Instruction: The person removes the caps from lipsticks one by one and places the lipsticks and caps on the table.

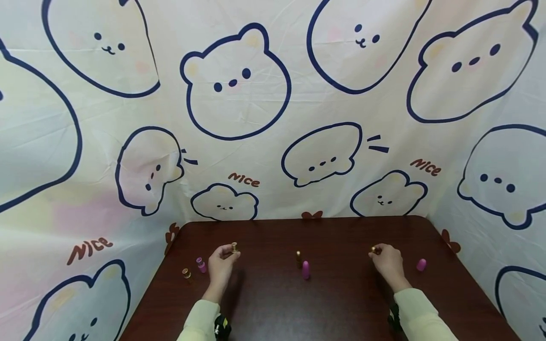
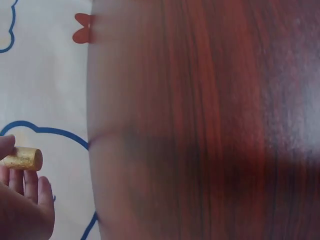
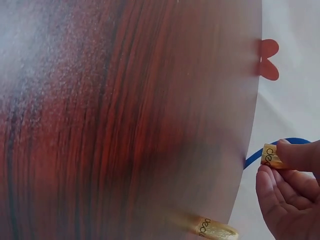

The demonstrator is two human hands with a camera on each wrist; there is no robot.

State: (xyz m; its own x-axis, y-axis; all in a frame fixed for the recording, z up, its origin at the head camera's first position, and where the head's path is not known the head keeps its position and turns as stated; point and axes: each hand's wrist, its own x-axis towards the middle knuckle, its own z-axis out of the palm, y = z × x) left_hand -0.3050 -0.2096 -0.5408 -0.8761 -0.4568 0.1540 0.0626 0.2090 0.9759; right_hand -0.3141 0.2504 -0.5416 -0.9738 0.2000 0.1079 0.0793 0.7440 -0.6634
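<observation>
While the left hand (image 1: 221, 267) pinches a gold tube (image 1: 234, 246), long axis upright, the right hand (image 1: 390, 264) pinches a gold piece (image 3: 271, 156).

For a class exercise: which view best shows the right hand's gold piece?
The right wrist view: the gold piece appears large, with lettering visible. The head view shows it tiny, lettering unreadable; the left wrist view, not at all.

A: How is the head view lit?
B: The cloth (image 1: 264, 118) is evenly lit; soft shadows are cast on the table (image 1: 341, 284) beside both sleeves (image 1: 420, 308).
A: And the wrist views?
B: The cloth is rendered dimmer, while the table is whitened by glare at one side and hazed at the other.
</observation>
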